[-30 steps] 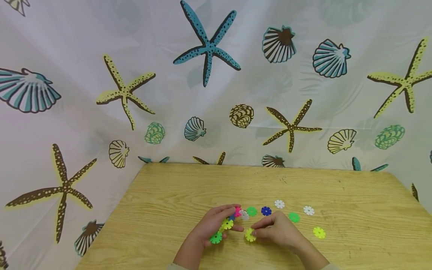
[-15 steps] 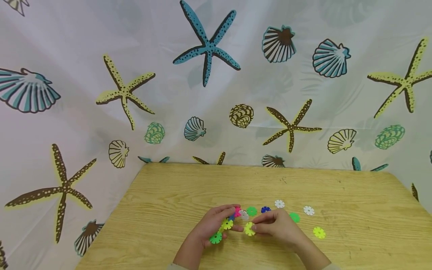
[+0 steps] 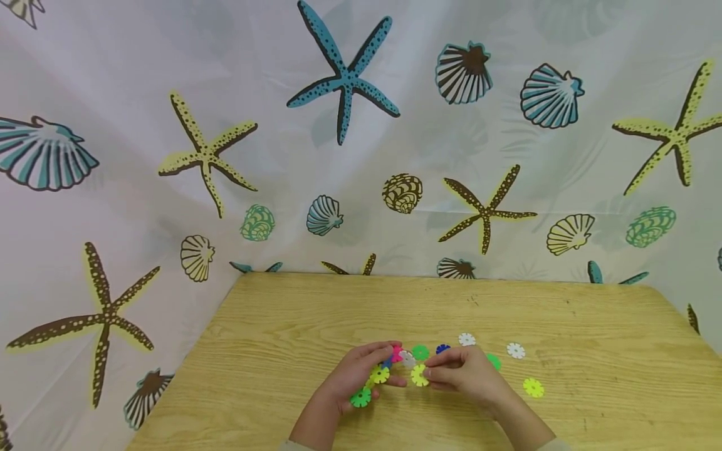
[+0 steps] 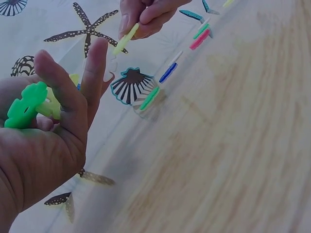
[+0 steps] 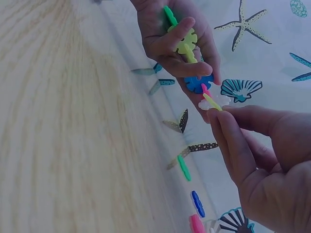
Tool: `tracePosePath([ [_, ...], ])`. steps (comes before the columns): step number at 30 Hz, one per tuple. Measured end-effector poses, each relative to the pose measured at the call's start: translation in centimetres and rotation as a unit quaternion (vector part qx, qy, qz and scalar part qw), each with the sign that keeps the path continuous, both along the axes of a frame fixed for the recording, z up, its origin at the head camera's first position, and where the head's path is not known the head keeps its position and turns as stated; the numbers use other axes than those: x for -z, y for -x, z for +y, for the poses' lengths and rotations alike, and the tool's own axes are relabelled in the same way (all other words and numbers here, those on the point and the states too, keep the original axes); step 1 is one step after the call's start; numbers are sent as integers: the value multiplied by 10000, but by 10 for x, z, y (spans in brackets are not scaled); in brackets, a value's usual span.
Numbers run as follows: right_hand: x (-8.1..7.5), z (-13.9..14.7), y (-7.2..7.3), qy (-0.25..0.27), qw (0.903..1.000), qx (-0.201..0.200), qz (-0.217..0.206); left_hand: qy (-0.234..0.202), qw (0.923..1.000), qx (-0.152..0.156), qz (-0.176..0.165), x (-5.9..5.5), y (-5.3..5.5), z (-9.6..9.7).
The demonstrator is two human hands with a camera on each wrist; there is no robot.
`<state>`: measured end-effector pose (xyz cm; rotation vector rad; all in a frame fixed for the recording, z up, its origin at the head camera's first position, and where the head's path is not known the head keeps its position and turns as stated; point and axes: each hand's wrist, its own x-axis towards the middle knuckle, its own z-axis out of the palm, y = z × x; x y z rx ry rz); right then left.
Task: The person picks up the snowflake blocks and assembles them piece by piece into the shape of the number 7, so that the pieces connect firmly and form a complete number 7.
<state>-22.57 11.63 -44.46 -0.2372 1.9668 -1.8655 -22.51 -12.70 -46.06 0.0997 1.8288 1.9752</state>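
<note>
Flat, notched yellow disc (image 3: 418,375), right hand (image 3: 467,374) pinching it, left hand (image 3: 354,371) gripping multicoloured linked discs (image 3: 380,374)

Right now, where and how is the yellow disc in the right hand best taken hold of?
Probably by its rim on the person's right: the yellow disc is thin and notched, so a pinch from the right, as the right hand has it, should leave the notches facing the left hand free.

The head view looks forward and down over the table (image 3: 293,313); the closer wrist views skim low across it, sharing left hand (image 4: 53,150) and right hand (image 5: 269,189).
</note>
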Motion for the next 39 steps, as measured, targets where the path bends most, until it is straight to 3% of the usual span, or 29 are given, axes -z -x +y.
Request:
tracePosePath([
  [16, -2, -3, -1, 171, 9988, 398, -222, -117, 9999, -7, -39, 0, -3, 4],
  [24, -5, -15, -9, 198, 9890, 1433, -316, -134, 9999, -16, 4, 1, -4, 11],
  [29, -4, -20, -11, 300, 9836, 1757, -279, -102, 9999, 4, 69, 0, -5, 12],
  [33, -5, -19, -11, 358, 9831, 1777, -255, -96, 9999, 91, 86, 0, -5, 13],
  [39, -7, -16, -10, 411, 9878, 1483, -243, 64, 9999, 126, 89, -3, -4, 13],
])
